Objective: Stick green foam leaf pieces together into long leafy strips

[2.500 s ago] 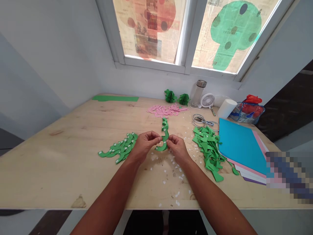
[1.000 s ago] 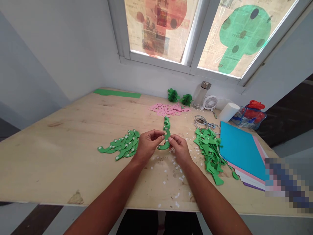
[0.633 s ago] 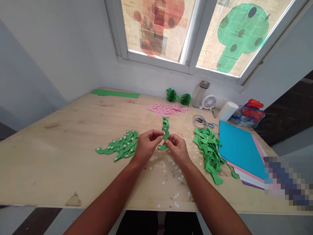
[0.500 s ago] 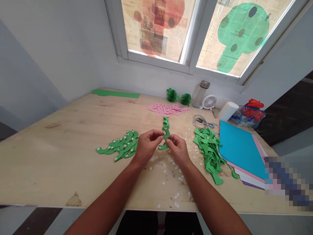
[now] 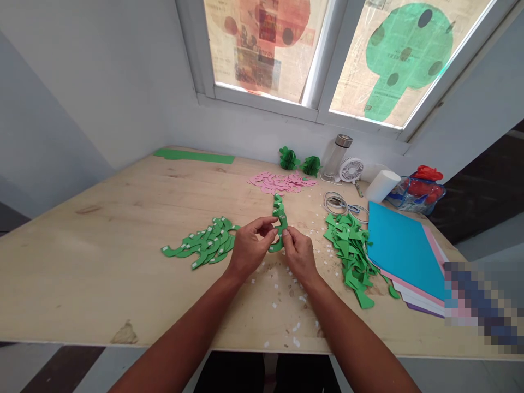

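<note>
Nearest me on the wooden table (image 5: 135, 284), white paper bits (image 5: 297, 327) lie scattered below the two hands — the left hand (image 5: 251, 245) and the right hand (image 5: 298, 251) both pinch a curved green strip (image 5: 283, 225) between their fingers. To the left of the hands sits a pile of green curved pieces (image 5: 208, 243), to their right a heap of green scraps (image 5: 350, 248) beside a blue sheet (image 5: 405, 248). Farther back lie pink cutouts (image 5: 280, 183), with two green paper ornaments (image 5: 289, 159) behind them — near the clear bottle (image 5: 335, 158) and the small white fan (image 5: 351, 170).
</note>
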The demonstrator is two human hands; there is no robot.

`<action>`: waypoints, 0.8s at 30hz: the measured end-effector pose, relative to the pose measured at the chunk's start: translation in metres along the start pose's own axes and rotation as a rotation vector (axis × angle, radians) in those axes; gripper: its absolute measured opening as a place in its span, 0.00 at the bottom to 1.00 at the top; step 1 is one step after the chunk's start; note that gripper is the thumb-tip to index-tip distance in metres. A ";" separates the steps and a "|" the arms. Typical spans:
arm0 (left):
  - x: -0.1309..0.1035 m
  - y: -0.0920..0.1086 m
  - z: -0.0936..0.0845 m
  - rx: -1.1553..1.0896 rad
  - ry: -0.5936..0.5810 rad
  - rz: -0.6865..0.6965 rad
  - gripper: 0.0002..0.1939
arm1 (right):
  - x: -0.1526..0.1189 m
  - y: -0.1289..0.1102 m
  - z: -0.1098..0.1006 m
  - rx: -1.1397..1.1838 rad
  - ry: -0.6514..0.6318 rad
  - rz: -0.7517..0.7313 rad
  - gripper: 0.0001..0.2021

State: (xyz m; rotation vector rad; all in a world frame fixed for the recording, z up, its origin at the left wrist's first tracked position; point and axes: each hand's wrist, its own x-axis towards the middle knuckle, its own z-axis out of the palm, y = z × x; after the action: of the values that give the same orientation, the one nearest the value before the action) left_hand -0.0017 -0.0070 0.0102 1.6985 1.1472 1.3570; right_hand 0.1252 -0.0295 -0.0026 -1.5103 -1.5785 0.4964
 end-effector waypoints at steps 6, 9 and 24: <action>-0.002 0.003 0.001 0.057 0.008 0.053 0.12 | 0.000 -0.001 0.000 -0.085 0.001 -0.011 0.14; -0.002 0.003 0.002 0.060 0.007 0.056 0.12 | 0.000 -0.001 -0.001 -0.120 0.000 -0.008 0.14; 0.004 0.003 -0.002 -0.383 -0.045 -0.233 0.13 | 0.006 0.007 0.002 0.506 -0.112 0.116 0.16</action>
State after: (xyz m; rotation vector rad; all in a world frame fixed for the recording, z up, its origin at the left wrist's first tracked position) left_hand -0.0024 -0.0042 0.0144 1.2744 0.9532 1.2880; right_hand 0.1289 -0.0219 -0.0075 -1.2007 -1.3196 0.9796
